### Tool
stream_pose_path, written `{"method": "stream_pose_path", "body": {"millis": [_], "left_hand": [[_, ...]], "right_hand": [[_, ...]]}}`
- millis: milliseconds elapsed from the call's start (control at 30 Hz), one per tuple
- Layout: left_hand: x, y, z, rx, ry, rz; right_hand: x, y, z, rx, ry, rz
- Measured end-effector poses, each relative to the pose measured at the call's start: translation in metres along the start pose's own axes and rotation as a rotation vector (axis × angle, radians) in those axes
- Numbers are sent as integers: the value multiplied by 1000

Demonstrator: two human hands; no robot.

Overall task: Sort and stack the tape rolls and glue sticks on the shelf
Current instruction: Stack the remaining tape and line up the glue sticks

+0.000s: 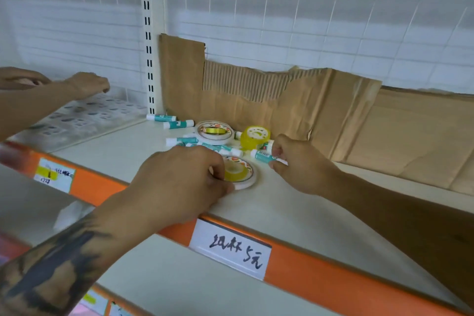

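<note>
On the white shelf [295, 213], my left hand [179, 182] grips the near edge of a flat white tape roll [243, 174] with a yellow core. My right hand [295, 161] pinches a teal-and-white glue stick [263, 155] just right of that roll. Behind them lie a second white tape roll [215, 132], a thick yellow tape roll [255, 137] and several loose glue sticks [178, 124], scattered in a small heap.
Torn brown cardboard [307, 110] lines the shelf's back. An orange front rail carries a handwritten price label [230, 251]. Another person's hand [87, 84] reaches over a clear tray [84, 118] on the neighbouring shelf at left. A slotted upright [148, 46] divides the bays.
</note>
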State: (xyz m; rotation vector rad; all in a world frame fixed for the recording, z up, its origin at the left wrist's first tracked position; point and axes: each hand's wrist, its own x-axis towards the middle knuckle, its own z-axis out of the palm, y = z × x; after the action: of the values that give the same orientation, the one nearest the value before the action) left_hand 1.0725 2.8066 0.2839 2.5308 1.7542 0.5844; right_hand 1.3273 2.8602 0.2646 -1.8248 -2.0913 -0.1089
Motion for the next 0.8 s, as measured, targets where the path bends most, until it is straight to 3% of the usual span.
{"method": "stream_pose_path", "body": {"millis": [200, 367, 600, 800], "left_hand": [[-1, 26, -5, -40, 132, 143], [-6, 100, -1, -162, 114, 313], [-46, 270, 19, -418, 73, 607], [-109, 460, 77, -615, 2, 879]], "right_hand": [[-52, 15, -45, -2, 41, 68], [-136, 55, -105, -37, 146, 203], [-325, 130, -197, -127, 331, 515], [-532, 177, -258, -221, 412, 791]]}}
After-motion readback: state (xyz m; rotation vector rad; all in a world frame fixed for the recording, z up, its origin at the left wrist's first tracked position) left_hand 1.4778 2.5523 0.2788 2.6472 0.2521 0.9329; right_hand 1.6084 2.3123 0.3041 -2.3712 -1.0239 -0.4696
